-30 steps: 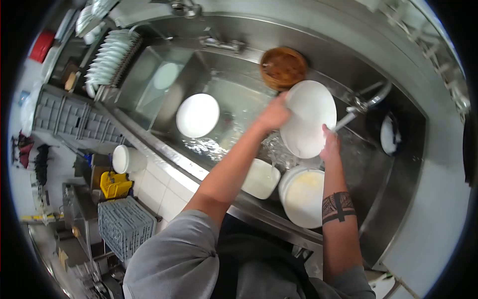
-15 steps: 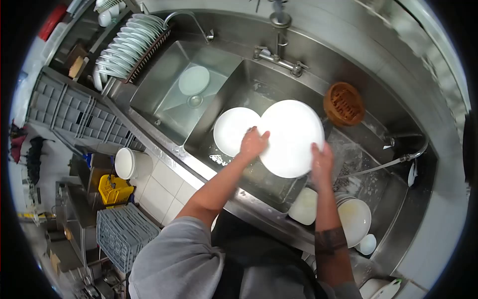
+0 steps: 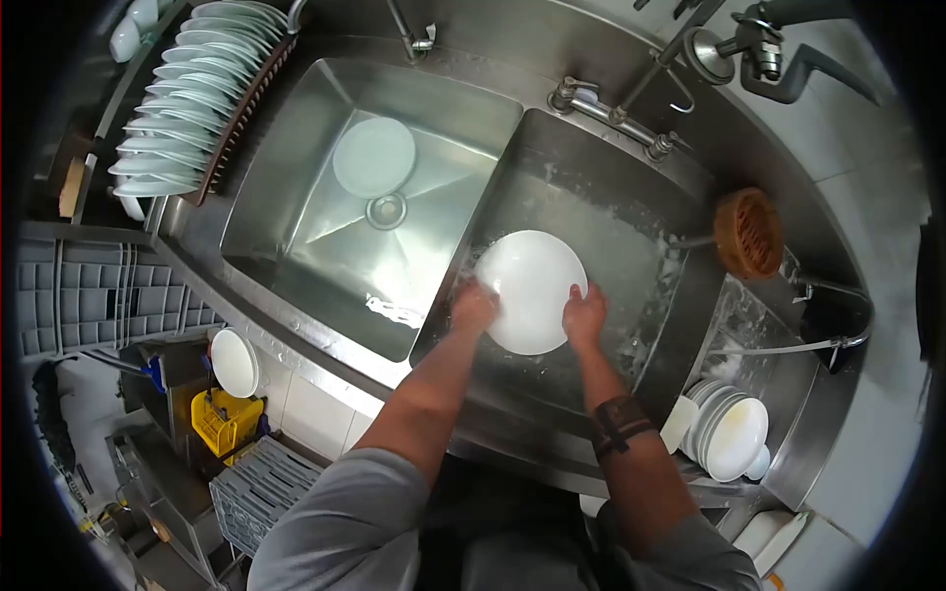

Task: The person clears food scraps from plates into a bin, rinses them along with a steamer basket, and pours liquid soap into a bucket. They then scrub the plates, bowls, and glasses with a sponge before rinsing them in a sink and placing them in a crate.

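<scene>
A round white plate (image 3: 532,293) is low in the middle basin (image 3: 611,236), held at its rim from two sides. My left hand (image 3: 475,307) grips its left edge, slightly smeared by motion. On the lower right edge sits my right hand (image 3: 584,315), thumb over the rim. Cloudy water with patches of foam surrounds the plate. Whether another plate lies beneath it cannot be seen. In the left basin (image 3: 325,266), a second white plate (image 3: 374,158) rests under clear water near the drain (image 3: 386,211).
A rack (image 3: 246,113) of upright plates (image 3: 187,108) stands at the upper left. To the right are a round woven-looking brown basket (image 3: 749,233), a thin hose (image 3: 778,349) and stacked dirty plates (image 3: 734,438). A faucet (image 3: 616,113) rises behind the basins; a white bucket (image 3: 236,361) stands below left.
Both hands have lowered the large plate into the middle basin. The other white plate beside it no longer shows separately. My view has shifted, bringing the basins closer.
</scene>
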The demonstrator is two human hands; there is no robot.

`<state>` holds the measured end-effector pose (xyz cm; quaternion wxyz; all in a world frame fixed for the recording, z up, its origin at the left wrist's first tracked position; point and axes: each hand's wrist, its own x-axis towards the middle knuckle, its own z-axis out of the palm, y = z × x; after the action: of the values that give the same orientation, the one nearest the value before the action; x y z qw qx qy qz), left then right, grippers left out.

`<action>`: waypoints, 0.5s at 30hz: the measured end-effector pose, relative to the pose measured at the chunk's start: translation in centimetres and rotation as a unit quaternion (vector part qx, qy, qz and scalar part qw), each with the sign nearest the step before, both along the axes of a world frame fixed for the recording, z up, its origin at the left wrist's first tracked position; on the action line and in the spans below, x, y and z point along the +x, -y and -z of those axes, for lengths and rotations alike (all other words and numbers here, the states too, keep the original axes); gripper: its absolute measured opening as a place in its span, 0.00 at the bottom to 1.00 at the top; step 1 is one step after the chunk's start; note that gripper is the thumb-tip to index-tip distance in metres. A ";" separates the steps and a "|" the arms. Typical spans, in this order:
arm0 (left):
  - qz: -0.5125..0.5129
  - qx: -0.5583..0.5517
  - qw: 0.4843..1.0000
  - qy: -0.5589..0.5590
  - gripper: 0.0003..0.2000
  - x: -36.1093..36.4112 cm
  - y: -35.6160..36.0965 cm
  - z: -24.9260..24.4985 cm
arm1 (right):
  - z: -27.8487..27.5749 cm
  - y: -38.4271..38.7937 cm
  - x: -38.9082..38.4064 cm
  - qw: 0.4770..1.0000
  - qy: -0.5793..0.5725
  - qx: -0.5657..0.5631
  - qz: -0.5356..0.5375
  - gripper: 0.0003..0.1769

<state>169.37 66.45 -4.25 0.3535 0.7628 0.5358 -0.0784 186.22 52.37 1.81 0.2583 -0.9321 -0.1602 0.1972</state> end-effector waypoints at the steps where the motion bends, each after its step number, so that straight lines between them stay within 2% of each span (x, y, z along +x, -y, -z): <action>1: 0.035 0.032 0.999 -0.023 0.33 -0.7 0.0 2.9 | 0.8 0.0 -0.1 1.000 -0.003 -0.003 0.003 0.21; 2: 0.040 0.029 0.998 -0.026 0.33 -1.9 0.1 7.0 | 1.8 0.2 -0.3 0.999 0.052 -0.001 -0.018 0.23; 3: 0.116 0.048 0.992 0.005 0.26 -3.4 0.2 11.8 | 2.8 0.4 -0.4 0.993 0.107 0.002 -0.039 0.26; 4: 0.191 0.066 0.979 0.039 0.20 -3.9 0.1 14.3 | 4.6 0.6 -0.8 0.994 0.106 0.000 -0.035 0.26; 5: 0.195 0.065 0.978 0.039 0.20 -3.2 -0.1 13.1 | 7.1 0.8 -1.3 0.994 0.102 -0.022 -0.013 0.27; 7: 0.045 -0.016 0.994 -0.096 0.20 -1.5 0.3 8.3 | 8.9 0.9 -1.4 0.994 0.096 -0.047 0.010 0.29; 8: 0.048 -0.018 0.994 -0.098 0.20 -1.1 0.5 7.7 | 8.9 0.9 -1.2 0.998 0.020 -0.065 0.010 0.30; 9: 0.005 -0.005 0.995 -0.101 0.20 -1.0 0.9 7.5 | 9.1 0.8 -1.2 0.995 -0.056 -0.082 0.011 0.31; 10: -0.040 0.009 0.994 -0.103 0.19 -0.9 1.1 7.7 | 11.2 1.4 -0.8 0.995 -0.057 -0.083 0.013 0.31; 11: -0.039 0.009 0.994 -0.104 0.19 -1.2 0.8 9.4 | 14.7 2.3 -0.2 0.991 -0.097 -0.098 -0.007 0.30; 12: 0.095 0.037 0.982 -0.157 0.22 -2.0 0.2 12.5 | 16.9 3.1 0.1 0.984 -0.136 -0.112 -0.026 0.30; 13: 0.226 0.065 0.950 -0.207 0.25 -2.7 -0.4 14.9 | 17.3 3.6 0.1 0.984 -0.137 -0.112 -0.028 0.30; 15: 0.286 0.078 0.934 -0.199 0.25 -3.7 -0.7 17.0 | 18.0 4.6 -0.4 0.979 -0.190 0.026 -0.073 0.29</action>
<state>165.63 67.18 -21.24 0.1419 0.8776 0.3592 -0.2841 185.81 47.78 -16.24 0.2930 -0.8564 -0.1810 0.3846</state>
